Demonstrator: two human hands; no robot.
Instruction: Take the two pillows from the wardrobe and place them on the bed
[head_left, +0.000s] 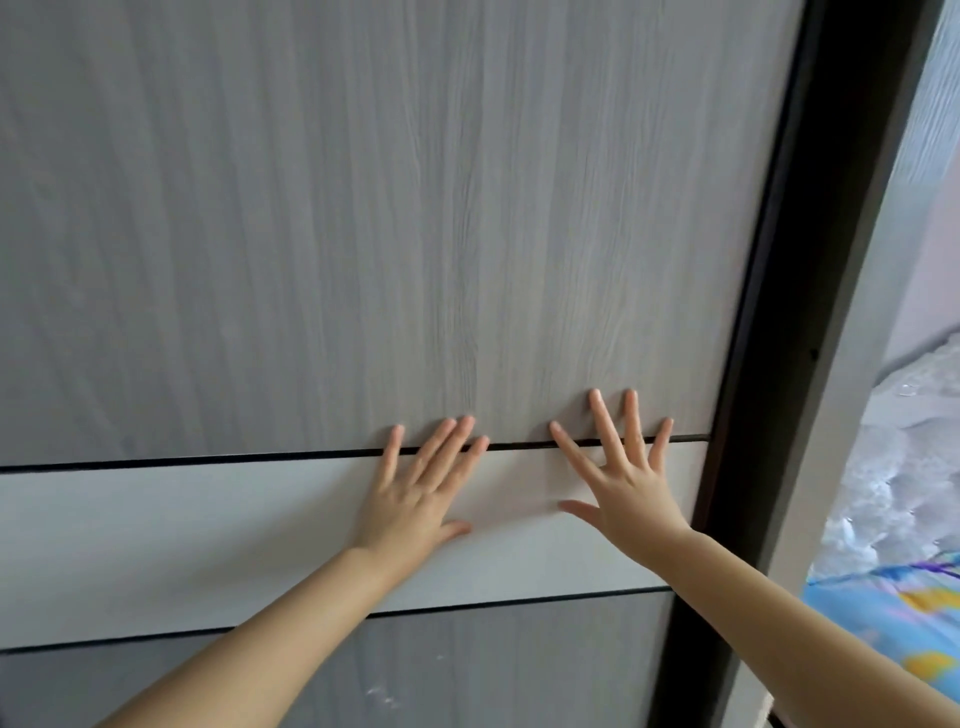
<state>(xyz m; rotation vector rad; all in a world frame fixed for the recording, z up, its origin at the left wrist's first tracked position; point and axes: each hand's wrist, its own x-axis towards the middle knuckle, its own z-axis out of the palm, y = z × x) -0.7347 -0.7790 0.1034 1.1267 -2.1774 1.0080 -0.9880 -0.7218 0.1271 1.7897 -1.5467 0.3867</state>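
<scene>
A grey wood-grain wardrobe door (363, 208) fills nearly the whole view, crossed low down by a pale horizontal band (182, 545) set between two thin dark grooves. A dark vertical frame (779, 312) runs down the door's right edge. Past it, at the far right, lies a bed (898, 467) with crumpled whitish bedding and a bright blue patterned sheet (893, 618) below it. The closed door hides the wardrobe's inside, so no pillows can be seen. Both bare forearms reach up from the bottom edge. The left hand (415, 499) lies flat on the pale band, fingers spread, tips crossing the upper groove. The right hand (628, 488) lies just beside it, palm flat and fingers splayed, near the dark frame. Neither hand grips anything.
</scene>
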